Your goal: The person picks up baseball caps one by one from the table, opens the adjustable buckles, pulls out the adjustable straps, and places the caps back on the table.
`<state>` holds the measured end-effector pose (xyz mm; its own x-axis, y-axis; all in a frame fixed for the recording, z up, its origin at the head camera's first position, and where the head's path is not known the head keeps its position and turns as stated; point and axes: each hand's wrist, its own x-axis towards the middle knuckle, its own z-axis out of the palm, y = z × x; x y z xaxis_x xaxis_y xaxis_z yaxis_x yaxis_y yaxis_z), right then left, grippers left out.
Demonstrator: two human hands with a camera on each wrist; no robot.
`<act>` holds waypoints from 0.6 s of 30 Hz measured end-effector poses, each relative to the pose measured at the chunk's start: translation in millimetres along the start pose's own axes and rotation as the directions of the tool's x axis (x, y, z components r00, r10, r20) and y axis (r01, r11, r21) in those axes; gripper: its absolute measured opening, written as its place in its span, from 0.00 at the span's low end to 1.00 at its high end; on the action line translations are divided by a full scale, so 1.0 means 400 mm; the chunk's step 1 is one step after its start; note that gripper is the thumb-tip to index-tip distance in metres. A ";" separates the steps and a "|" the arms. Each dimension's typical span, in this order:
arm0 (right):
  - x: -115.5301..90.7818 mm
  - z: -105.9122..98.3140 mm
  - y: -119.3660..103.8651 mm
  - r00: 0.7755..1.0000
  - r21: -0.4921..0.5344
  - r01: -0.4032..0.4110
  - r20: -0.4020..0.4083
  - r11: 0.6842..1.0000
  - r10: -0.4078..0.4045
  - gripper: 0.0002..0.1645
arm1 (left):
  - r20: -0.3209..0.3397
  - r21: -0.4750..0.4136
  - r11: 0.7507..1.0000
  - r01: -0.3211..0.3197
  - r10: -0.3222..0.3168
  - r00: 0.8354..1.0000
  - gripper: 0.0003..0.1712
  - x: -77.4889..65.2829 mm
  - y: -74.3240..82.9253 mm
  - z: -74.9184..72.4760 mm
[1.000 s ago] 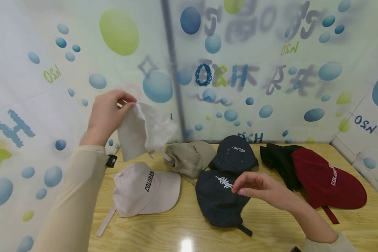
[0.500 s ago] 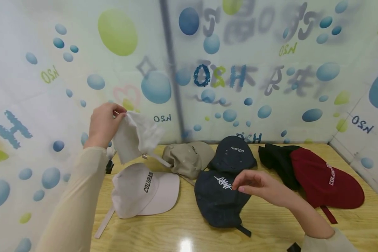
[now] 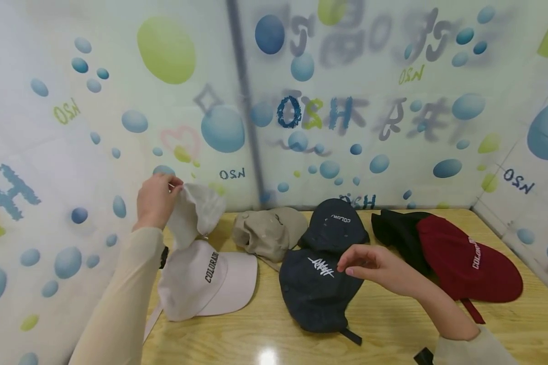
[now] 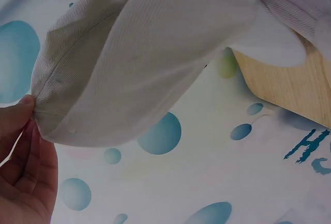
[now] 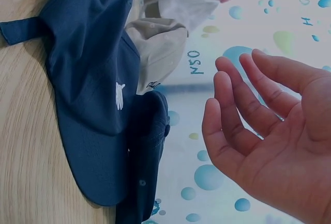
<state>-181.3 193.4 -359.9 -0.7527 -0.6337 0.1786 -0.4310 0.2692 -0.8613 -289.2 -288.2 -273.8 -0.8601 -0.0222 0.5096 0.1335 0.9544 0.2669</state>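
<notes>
L hand [image 3: 157, 202] is up by the table's [image 3: 233, 342] far L end, thumb + fingertips pinching the white cap [image 3: 208, 208] at its edge. Cap hangs tilted from that pinch, hollow side partly showing, its low end hidden behind the pale cap [image 3: 187, 289] marked "COLORADO"; can't tell from here if the 2 touch.

R hand [image 3: 385, 271] is held near the R side of the HEART cap [image 3: 312, 299], apart from it, fingers loosely bent w/ small gaps btwn them. That cap's navy w/ white lettering, strap pointing back twd the person. Right behind & partly covered by it: the 2nd navy cap [image 3: 335, 228], "COLOR" visible. Tan cap [image 3: 267, 235] is next to that on the L, a bit crumpled.

Over on the R, red cap [image 3: 466, 263] lies against the black cap [image 3: 398, 235], brim pointing R, strap on the wood. Both sleeves [image 3: 121, 299] are cream. Backdrop [image 3: 297, 175]: pale sheet w/ blue + green bubbles, "H2O" printed backwards.
</notes>
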 end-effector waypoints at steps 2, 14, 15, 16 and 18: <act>-0.001 -0.001 0.002 1.000 -0.006 -0.009 -0.004 1.000 0.009 0.08 | 0.012 0.012 1.000 0.008 -0.008 1.000 0.09 -0.003 -0.008 0.016; 0.001 -0.002 0.011 0.999 -0.034 -0.052 -0.016 0.998 0.052 0.08 | 0.060 0.041 0.999 0.034 -0.036 0.998 0.09 -0.011 -0.011 0.066; 0.001 -0.002 0.011 0.998 -0.038 -0.058 -0.017 0.998 0.057 0.08 | 0.068 0.038 0.999 0.039 -0.041 0.997 0.09 -0.012 -0.009 0.069; 0.001 -0.001 0.011 0.998 -0.042 -0.062 -0.017 0.997 0.061 0.08 | 0.077 0.037 0.998 0.044 -0.047 0.996 0.09 -0.014 -0.009 0.072; 0.002 0.000 0.011 0.998 -0.050 -0.067 -0.020 0.996 0.066 0.08 | 0.099 0.038 0.998 0.054 -0.058 0.993 0.09 -0.017 -0.010 0.077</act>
<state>-183.8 194.3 -363.4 -0.7892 -0.6000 0.1307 -0.4041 0.3472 -0.8463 -299.2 -282.8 -303.6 -0.9108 -0.0478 0.4101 0.0679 0.9624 0.2631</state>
